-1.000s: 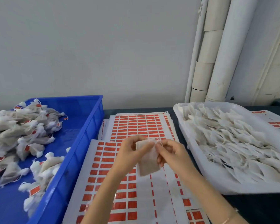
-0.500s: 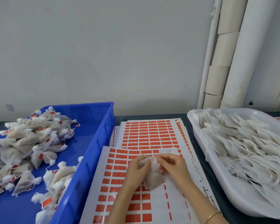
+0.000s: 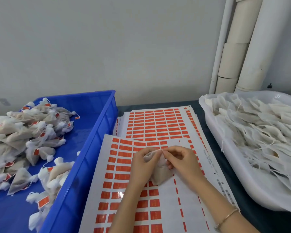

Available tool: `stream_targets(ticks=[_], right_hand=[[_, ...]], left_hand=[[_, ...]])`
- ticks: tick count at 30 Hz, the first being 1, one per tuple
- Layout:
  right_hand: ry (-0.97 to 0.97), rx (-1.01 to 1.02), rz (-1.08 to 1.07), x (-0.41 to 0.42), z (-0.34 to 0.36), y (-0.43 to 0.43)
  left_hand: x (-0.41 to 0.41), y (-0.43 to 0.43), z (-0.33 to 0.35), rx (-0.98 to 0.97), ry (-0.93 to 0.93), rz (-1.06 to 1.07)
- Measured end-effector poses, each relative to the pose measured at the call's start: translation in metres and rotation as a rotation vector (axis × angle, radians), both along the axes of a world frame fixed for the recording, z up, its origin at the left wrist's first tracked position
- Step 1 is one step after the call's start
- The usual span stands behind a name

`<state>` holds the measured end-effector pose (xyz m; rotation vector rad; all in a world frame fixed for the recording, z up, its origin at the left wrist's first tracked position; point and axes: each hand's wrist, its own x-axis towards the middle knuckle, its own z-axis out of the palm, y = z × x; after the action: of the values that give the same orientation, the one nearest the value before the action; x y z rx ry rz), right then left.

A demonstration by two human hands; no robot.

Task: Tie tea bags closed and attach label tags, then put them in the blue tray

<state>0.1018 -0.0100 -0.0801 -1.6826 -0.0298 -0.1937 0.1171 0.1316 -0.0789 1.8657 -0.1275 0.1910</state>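
Note:
A white mesh tea bag point(image 3: 160, 174) rests between both hands above a sheet of orange label stickers point(image 3: 124, 167). My left hand point(image 3: 142, 167) grips the bag's upper left side. My right hand point(image 3: 180, 161) pinches the bag's top edge with thumb and forefinger, where a thin string shows. The blue tray point(image 3: 97, 132) at the left holds a heap of tied tea bags with orange tags point(image 3: 23, 137). The bag's lower part lies on the sheet.
A white tray point(image 3: 225, 158) at the right holds several untied tea bags with loose strings. More sticker sheets point(image 3: 158, 123) lie stacked behind the front one. White pipes point(image 3: 238, 44) stand against the wall at the back right. The table is dark.
Both hands have lowered the tea bag from mid-air onto the sticker sheet and bunched its top. The camera view has tilted and shifted, so the trays sit lower in the frame.

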Motion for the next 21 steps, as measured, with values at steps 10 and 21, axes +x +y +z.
stream_targets(ticks=[10, 21], right_hand=[[-0.055, -0.079, -0.067, 0.0004, -0.0018, 0.0022], [-0.144, -0.272, -0.302, 0.0026, 0.0000, 0.0039]], left_hand=[[0.0013, -0.0014, -0.0011, -0.078, 0.007, 0.032], [-0.0045, -0.0037, 0.0042, -0.153, -0.057, -0.023]])
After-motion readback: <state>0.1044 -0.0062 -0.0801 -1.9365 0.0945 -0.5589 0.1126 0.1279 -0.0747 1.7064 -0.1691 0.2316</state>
